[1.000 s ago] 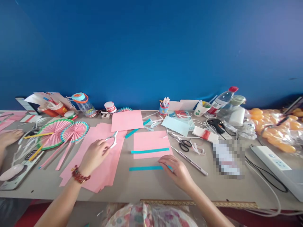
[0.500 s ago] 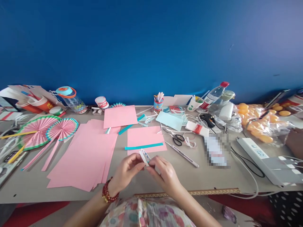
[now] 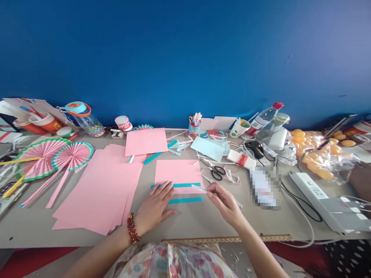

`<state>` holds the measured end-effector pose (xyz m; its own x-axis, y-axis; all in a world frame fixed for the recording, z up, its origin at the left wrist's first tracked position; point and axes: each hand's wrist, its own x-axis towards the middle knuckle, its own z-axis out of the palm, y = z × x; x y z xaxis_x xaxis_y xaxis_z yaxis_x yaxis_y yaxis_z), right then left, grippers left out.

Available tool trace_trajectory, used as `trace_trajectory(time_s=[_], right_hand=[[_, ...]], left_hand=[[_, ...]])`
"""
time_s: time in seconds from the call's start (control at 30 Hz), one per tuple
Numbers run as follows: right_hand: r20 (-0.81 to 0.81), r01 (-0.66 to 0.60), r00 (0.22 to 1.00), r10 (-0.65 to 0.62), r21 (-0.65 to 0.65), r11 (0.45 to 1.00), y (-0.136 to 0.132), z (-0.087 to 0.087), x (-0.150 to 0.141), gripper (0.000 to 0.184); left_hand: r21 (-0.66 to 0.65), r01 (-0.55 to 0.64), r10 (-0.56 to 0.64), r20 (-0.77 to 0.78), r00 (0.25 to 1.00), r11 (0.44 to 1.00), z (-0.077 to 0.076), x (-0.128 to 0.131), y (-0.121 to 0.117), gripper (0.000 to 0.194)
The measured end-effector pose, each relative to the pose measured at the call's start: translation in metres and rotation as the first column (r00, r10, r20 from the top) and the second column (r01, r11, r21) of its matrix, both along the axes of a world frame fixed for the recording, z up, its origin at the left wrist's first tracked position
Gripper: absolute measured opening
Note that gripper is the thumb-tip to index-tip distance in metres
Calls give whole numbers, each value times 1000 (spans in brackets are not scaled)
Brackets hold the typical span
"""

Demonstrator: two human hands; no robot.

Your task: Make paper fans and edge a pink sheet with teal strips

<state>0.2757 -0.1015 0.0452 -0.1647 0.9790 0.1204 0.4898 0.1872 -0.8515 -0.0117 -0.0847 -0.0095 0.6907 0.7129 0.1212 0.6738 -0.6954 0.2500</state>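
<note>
My left hand [image 3: 156, 200] lies flat, fingers spread, over the lower left of a small pink sheet [image 3: 177, 170] and the left end of a teal paper strip [image 3: 184, 185] on it. A second teal strip [image 3: 187, 200] lies on the table in front of the sheet, by the left fingers. My right hand [image 3: 223, 201] is closed in a pinch on a thin whitish strip [image 3: 198, 188], whose pointed end reaches over the sheet's right edge; its exact kind is unclear. Under the right hand a white pen-like craft knife [image 3: 239, 204] is mostly hidden. Black-handled scissors [image 3: 218, 172] lie beyond.
Large pink sheets [image 3: 92, 189] are piled on the left, beside pleated paper fans [image 3: 74, 155]. A bottle [image 3: 263, 119], red string on a card [image 3: 242, 158] and a bag of orange balls [image 3: 319, 154] stand or lie to the right. A power strip [image 3: 313, 185] is at far right.
My hands have parted from the white looped thing they held together. The left is now flat on the paper, the right has moved rightward, and a second teal strip lies on the table.
</note>
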Motion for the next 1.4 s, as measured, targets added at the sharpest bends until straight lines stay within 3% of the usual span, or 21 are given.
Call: trace_trajectory(time_s=[0.13, 0.23, 0.3, 0.4, 0.5, 0.57, 0.83, 1.0, 1.13, 1.27, 1.4], right_hand=[[27, -89, 996, 88, 28, 996, 10, -2, -11, 25], [20, -169, 986, 168, 47, 984, 15, -1, -19, 23], [1, -206, 978, 206, 57, 977, 16, 0, -23, 22], [-3, -232, 973, 233, 70, 970, 17, 1, -27, 21], [16, -249, 969, 248, 77, 965, 17, 2, -28, 18], [24, -259, 966, 258, 81, 963, 17, 3, -28, 17], [57, -265, 964, 261, 93, 960, 19, 2, -30, 20], [136, -260, 960, 243, 120, 958, 20, 5, -33, 20], [323, -265, 925, 201, 167, 950, 27, 18, -37, 21], [445, -217, 884, 145, 115, 969, 36, 35, -36, 26], [483, -136, 869, 108, 23, 990, 40, 42, -33, 24]], left_hand=[[-104, -60, 78, 175, 981, 993, 13, -4, 0, 47], [-310, -121, 254, 434, 864, 943, 25, 0, 3, 34], [-485, -89, 384, 554, 738, 870, 33, 5, 6, 28], [-708, 39, 555, 585, 591, 706, 40, 12, 10, 25], [-819, 130, 681, 543, 491, 559, 43, 16, 11, 26], [-839, 153, 714, 527, 461, 522, 44, 17, 11, 26], [-841, 174, 718, 531, 449, 513, 46, 22, 10, 26], [-817, 158, 673, 551, 493, 554, 42, 18, 11, 24], [-779, 70, 624, 549, 556, 624, 51, 6, 17, 23], [-715, -77, 619, 540, 570, 695, 67, -15, 29, 23], [-685, -195, 650, 504, 568, 702, 66, -35, 37, 21]])
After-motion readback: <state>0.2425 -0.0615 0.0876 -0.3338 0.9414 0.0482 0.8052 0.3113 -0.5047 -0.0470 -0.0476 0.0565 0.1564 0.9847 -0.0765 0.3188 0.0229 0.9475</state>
